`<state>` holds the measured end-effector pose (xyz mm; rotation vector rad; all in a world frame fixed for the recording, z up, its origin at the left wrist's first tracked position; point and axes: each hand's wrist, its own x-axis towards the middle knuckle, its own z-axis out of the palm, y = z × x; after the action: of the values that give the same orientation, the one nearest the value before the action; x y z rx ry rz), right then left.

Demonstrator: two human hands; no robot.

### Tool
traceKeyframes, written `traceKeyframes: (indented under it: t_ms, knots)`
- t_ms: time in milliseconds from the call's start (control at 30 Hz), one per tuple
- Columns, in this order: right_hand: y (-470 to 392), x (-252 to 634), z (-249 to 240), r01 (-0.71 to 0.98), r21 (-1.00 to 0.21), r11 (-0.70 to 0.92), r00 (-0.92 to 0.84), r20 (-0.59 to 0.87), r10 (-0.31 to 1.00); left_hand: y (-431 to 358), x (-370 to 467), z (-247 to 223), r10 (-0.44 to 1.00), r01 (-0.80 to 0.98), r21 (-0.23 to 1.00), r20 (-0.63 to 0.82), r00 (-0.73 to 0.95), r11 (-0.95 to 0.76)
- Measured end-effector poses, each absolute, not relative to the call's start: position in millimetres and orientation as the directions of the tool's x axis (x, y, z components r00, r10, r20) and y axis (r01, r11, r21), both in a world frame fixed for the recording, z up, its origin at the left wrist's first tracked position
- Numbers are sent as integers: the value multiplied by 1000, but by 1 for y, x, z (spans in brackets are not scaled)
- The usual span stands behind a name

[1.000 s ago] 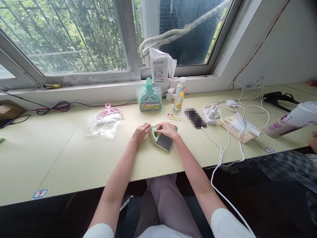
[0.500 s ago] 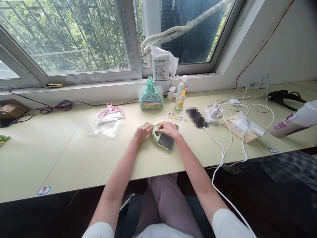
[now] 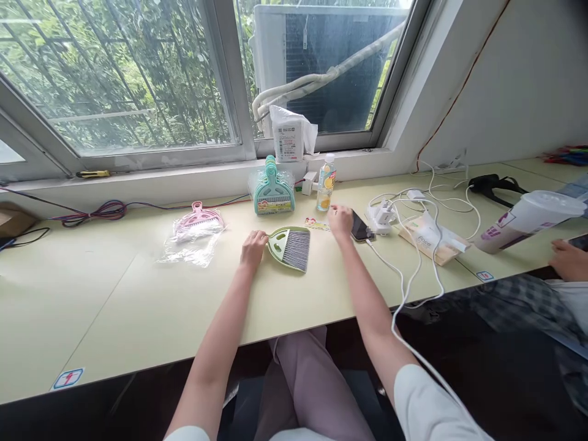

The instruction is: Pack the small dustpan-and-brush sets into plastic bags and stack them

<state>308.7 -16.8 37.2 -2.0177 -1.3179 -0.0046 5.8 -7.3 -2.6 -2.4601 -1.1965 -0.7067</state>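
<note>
A small green dustpan [image 3: 299, 269] lies flat on the table with a matching hand brush [image 3: 296, 249] nested on it, its grey bristles pointing right. My left hand [image 3: 253, 250] is closed around their handles at the left end. My right hand [image 3: 340, 222] reaches further out, between the drink bottle [image 3: 326, 184] and a phone [image 3: 361, 228]. Its fingers are curled together at the right end of a printed paper label [image 3: 316, 224], and they cover that end. The exact finger contact is hidden.
Behind stand bagged turquoise brush sets [image 3: 274, 193]. On the left lies a pink set [image 3: 198, 218] in clear plastic. To the right are a charger with white cables [image 3: 382, 214], a tissue pack [image 3: 432, 239] and a large cup [image 3: 528, 220]. Another person's hand [image 3: 569, 260] shows at the far right.
My right hand has left the brush and moved right and away to the label. My left hand stays at the handles. The view has shifted slightly, and another person's hand has come into sight.
</note>
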Motion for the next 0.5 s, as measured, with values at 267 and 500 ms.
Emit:
traceKeyframes:
  t_ms: [267,500]
  knots:
    - [6,425,27,680,-441,-585,646,-17,763,6,1,-11,655,845,-38,613,441,-534]
    - [13,435,22,683,-426,-593,573,-192,797,7,0,-14,683,851,0,596,422,-526]
